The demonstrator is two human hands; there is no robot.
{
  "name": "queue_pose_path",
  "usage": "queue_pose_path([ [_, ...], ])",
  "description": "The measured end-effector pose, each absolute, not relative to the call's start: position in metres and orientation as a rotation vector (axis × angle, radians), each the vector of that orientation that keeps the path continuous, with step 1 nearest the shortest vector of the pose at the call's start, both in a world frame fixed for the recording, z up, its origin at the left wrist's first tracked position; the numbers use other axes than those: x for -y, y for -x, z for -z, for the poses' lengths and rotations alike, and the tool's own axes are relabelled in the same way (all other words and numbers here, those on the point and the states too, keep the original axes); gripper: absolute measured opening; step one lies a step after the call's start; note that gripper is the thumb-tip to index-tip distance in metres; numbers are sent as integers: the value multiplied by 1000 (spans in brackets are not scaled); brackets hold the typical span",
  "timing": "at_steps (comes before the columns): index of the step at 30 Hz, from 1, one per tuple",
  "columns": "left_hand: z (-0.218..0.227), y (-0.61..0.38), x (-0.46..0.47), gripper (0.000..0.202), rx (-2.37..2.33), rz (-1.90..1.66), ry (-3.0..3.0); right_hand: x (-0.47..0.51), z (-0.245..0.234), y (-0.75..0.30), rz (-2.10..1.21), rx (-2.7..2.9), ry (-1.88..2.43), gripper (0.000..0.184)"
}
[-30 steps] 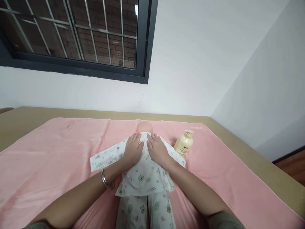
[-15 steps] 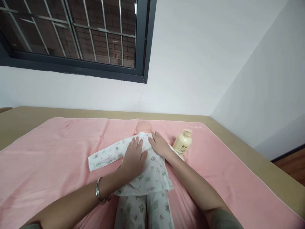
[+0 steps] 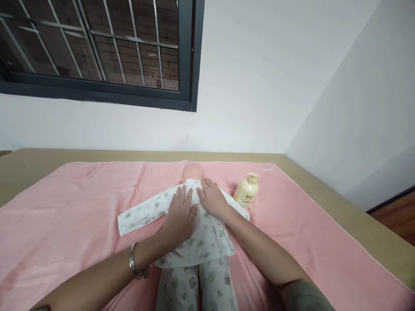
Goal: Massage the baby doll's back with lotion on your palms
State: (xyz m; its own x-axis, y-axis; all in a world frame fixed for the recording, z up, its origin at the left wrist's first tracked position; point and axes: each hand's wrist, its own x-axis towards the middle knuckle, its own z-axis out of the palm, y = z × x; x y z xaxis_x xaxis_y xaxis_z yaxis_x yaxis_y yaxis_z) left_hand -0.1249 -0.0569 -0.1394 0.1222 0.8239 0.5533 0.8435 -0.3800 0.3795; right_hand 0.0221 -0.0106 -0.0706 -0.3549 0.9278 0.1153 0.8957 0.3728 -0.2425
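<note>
A baby doll [image 3: 192,172] lies on its back on a pink towel [image 3: 65,216], dressed in a white printed top [image 3: 142,214] and matching trousers [image 3: 191,285]. My left hand [image 3: 179,214] lies flat on the doll's chest, fingers spread. My right hand [image 3: 213,198] rests flat beside it near the collar. Both palms press on the fabric and hold nothing. I wear a silver bangle [image 3: 133,261] on the left wrist.
A cream pump bottle [image 3: 247,191] stands on the towel just right of the doll. The towel covers a tan surface [image 3: 356,224] set against white walls. A barred window [image 3: 97,47] is at upper left. Wooden floor [image 3: 395,216] shows at the right.
My left hand has slid down from the collar onto the chest. My right hand has stayed near the collar and shifted slightly. The view has drifted a little.
</note>
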Motion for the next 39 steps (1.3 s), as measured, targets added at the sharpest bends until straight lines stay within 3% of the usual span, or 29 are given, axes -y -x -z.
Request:
queue_pose_path([
  [5, 128, 144, 27, 50, 1931, 1159, 2359, 49, 71, -14, -11, 2527, 1426, 56],
  [15, 127, 136, 40, 46, 1750, 1064, 2251, 4, 78, -25, -176, 2412, 1566, 61],
  [24, 121, 145, 26, 45, 1763, 1091, 2330, 47, 74, -11, 243, 2376, 1732, 59],
  [32, 124, 131, 46, 49, 1699, 1076, 2354, -5, 71, -28, -264, 2393, 1593, 58],
  [39, 128, 139, 32, 52, 1775, 1119, 2398, 39, 72, -16, 18, 2486, 1538, 54],
])
